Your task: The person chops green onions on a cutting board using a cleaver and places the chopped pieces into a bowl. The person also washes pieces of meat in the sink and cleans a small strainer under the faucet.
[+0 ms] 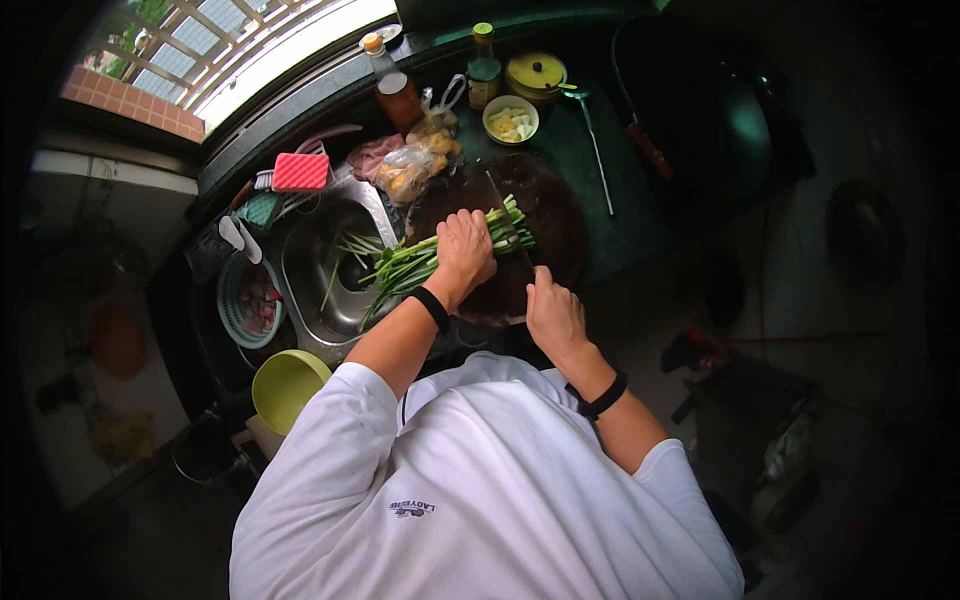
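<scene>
My left hand (466,244) presses a bunch of green onions (409,262) on a round dark chopping board (555,202). Their leafy ends hang over the edge of the steel sink (315,300). In my right hand (555,307) is the handle of a kitchen knife (511,217), whose blade lies across the stalks just right of my left hand. Short stalk ends show on the blade's far side. Behind the board stands a bowl of pale sliced pieces (511,120).
Plastic bags of food (409,169) lie by the board's back left edge. Behind are a bottle (397,94), a second bottle (484,71) and a lidded pot (535,71). A long-handled spoon (595,150) lies right. A basket (251,300) and green bowl (289,390) stand left.
</scene>
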`<state>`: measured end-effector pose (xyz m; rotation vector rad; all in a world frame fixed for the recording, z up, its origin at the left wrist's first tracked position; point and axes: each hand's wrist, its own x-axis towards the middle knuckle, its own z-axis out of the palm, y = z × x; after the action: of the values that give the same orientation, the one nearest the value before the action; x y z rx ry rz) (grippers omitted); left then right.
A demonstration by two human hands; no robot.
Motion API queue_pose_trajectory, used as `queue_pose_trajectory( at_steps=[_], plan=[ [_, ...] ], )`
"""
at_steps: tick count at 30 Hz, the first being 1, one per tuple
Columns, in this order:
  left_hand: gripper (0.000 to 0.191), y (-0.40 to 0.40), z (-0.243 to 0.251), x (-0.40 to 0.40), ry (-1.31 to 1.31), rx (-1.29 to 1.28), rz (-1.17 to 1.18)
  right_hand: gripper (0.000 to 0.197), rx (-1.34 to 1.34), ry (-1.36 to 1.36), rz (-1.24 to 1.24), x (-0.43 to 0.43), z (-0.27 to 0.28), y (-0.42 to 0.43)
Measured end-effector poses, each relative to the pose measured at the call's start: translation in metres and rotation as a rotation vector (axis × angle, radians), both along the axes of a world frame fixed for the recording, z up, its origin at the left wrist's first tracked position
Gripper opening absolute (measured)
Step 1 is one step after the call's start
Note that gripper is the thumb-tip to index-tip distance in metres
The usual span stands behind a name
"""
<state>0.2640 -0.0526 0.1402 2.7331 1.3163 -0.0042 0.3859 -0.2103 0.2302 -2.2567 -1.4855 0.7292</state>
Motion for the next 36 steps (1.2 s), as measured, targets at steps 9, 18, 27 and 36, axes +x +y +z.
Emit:
queue_pose_trajectory(
  at_steps=[9,18,27,36],
  plan=[
    [0.034,-0.003,0.005,0.004,-0.02,-0.023,0.021,0.02,-0.147,-0.015,0.037,0.008,0.013,0.002],
    [0.035,-0.005,0.003,0.004,0.025,-0.05,0.025,0.019,-0.218,-0.069,-0.046,-0.009,-0.043,0.049],
    [0.046,0.001,0.007,0.002,-0.105,-0.09,0.034,0.022,0.047,0.102,-0.065,0.029,-0.047,0.067],
    [0.124,0.013,0.046,-0.021,0.066,-0.173,0.023,0.016,0.266,0.154,-0.092,0.035,0.0,0.003]
  ],
)
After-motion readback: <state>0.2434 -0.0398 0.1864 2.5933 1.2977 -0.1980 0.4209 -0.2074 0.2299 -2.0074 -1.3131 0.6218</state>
